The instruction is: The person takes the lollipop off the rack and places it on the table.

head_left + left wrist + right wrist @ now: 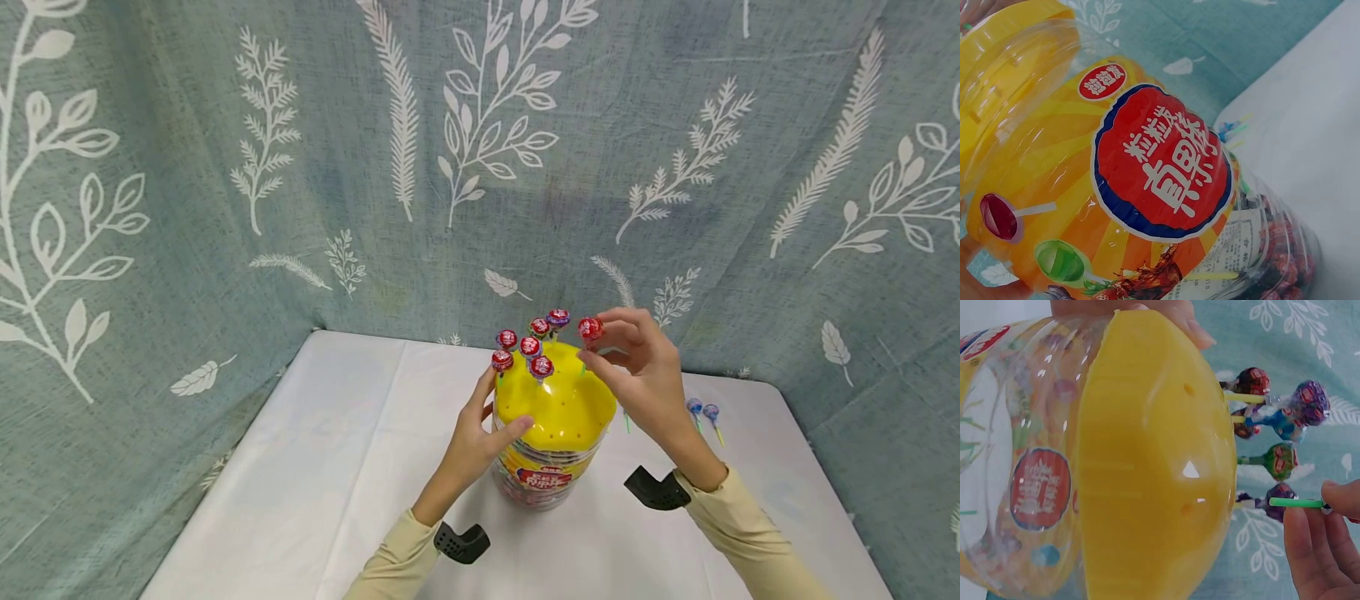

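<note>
A clear plastic jar (538, 490) with a yellow domed lid (564, 398) stands on the table. My left hand (474, 442) grips the lid's left side, thumb on its top edge. Several wrapped lollipops (530, 347) stand upright in small holes at the lid's far left part. My right hand (637, 371) pinches a red-wrapped lollipop (590, 328) by its head, above the lid's right rim. Its green stick (1296, 502) points toward the lid, the free end apart from it in the right wrist view. The jar's label (1163, 162) faces the left wrist view.
Loose blue-wrapped lollipops (711, 412) lie on the white table (337, 442) right of the jar, partly behind my right hand. More wrapped sweets (1285, 250) show inside the jar's lower part. A patterned green curtain (525, 250) hangs behind and at both sides.
</note>
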A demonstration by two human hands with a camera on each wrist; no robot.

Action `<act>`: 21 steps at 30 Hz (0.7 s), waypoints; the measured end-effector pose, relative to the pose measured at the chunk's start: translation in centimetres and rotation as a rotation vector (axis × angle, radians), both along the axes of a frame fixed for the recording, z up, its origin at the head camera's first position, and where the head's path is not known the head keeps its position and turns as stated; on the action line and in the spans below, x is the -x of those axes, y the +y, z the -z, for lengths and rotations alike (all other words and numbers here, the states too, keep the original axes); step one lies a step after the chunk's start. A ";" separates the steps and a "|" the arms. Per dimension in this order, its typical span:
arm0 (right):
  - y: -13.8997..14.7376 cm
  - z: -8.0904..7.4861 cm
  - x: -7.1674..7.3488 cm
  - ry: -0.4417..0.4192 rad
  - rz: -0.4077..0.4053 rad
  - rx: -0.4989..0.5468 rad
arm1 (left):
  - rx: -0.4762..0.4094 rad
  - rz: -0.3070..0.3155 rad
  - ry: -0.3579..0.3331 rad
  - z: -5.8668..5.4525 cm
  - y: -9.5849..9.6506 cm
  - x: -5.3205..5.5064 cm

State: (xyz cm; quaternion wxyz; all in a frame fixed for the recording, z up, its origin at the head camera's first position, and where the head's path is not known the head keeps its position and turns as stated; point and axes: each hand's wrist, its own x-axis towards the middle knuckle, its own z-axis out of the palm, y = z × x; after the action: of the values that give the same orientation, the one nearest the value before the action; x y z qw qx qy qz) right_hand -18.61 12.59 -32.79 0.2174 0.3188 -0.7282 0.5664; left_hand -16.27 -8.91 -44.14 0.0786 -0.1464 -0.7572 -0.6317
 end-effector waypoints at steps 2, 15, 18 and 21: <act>0.4 0.0 -0.1 -0.009 0.005 0.007 | 0.002 0.000 0.001 0.0 0.0 0.0; 2.6 0.4 -0.7 -0.050 0.056 0.030 | 0.007 -0.001 0.006 0.2 -0.1 0.1; 3.1 0.6 -0.9 -0.057 0.069 0.009 | 0.002 0.003 0.009 0.2 -0.1 0.1; 3.6 0.9 -1.0 -0.078 0.082 0.002 | 0.000 0.007 0.005 0.3 -0.1 0.1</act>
State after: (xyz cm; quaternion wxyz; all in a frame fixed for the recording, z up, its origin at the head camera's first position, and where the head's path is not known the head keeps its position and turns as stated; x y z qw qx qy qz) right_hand -17.61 16.16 -33.64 0.2121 0.2663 -0.7481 0.5696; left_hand -16.36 -9.00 -44.40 0.0782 -0.1505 -0.7565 -0.6316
